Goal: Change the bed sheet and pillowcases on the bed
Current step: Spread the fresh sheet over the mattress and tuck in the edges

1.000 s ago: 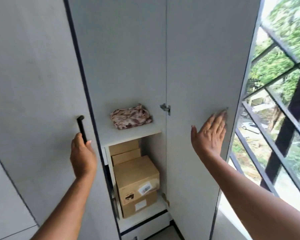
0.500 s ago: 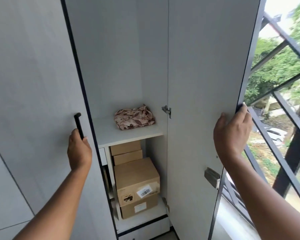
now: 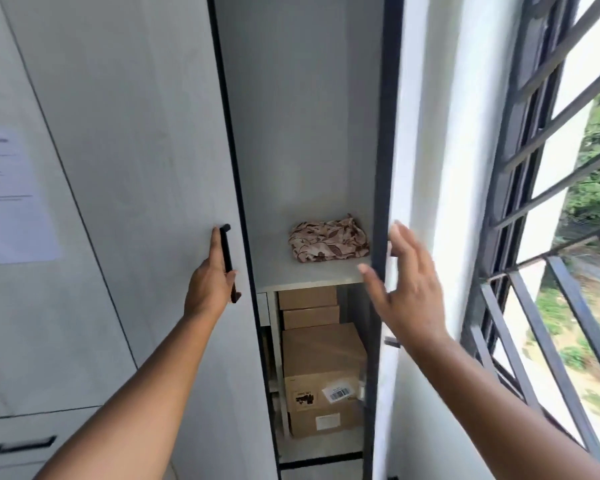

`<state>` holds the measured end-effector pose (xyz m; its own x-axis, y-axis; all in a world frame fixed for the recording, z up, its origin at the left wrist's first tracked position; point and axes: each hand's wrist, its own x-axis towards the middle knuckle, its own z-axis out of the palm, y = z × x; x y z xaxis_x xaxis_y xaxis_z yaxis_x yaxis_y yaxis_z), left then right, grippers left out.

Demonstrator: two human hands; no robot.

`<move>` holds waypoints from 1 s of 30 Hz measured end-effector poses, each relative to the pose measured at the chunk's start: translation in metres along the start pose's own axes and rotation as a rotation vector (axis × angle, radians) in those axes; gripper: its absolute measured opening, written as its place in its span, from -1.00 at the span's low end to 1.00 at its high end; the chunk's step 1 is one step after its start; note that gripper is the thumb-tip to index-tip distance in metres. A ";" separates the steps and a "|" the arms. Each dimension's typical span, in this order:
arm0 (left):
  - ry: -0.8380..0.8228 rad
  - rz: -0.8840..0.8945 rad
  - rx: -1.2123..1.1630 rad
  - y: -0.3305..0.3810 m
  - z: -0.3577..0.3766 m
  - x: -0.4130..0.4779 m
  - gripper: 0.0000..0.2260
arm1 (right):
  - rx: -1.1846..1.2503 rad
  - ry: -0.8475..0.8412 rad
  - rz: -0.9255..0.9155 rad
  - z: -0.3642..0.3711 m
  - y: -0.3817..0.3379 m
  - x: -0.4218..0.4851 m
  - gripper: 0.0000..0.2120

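The edge-on right door (image 3: 383, 133) hides part of the boxes (image 3: 323, 351), six o'clock of the floral cloth (image 3: 328, 240) on its shelf (image 3: 274, 268). The left hand (image 3: 210, 282) grips the handle (image 3: 226, 251); the right hand (image 3: 409, 289) has let go, fingers spread.

Greys, browns and black in front of me.
The folded cloth (image 3: 328, 241) is beige with a brown leaf pattern. The boxes (image 3: 323, 362) are plain cardboard brown, one with a white barcode label (image 3: 338, 393). The wardrobe door (image 3: 136, 168) is pale grey edged in black. The handle (image 3: 227, 261) in my left hand (image 3: 210, 285) and the window grille (image 3: 534, 168) are black.
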<state>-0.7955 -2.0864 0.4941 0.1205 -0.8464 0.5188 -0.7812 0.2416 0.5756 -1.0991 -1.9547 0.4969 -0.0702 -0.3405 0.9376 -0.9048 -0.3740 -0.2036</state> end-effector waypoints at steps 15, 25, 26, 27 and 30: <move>0.027 0.402 0.211 -0.004 0.007 0.064 -0.28 | -0.022 -0.403 -0.062 0.175 -0.037 0.054 -0.49; 0.050 0.405 0.275 0.000 0.040 0.091 -0.25 | -0.139 -0.519 0.033 0.231 -0.045 0.079 -0.35; 0.054 0.406 0.291 -0.004 0.046 0.101 -0.25 | -0.158 -0.526 0.032 0.243 -0.044 0.083 -0.34; 0.054 0.403 0.299 -0.003 0.047 0.102 -0.24 | -0.170 -0.537 0.038 0.245 -0.043 0.085 -0.32; 0.051 0.400 0.335 -0.006 0.055 0.112 -0.20 | -0.226 -0.549 0.044 0.255 -0.043 0.090 -0.29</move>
<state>-0.8106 -2.2085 0.5136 -0.2045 -0.6925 0.6918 -0.9241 0.3697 0.0968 -0.9597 -2.1893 0.5177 0.0640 -0.7705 0.6342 -0.9771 -0.1776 -0.1172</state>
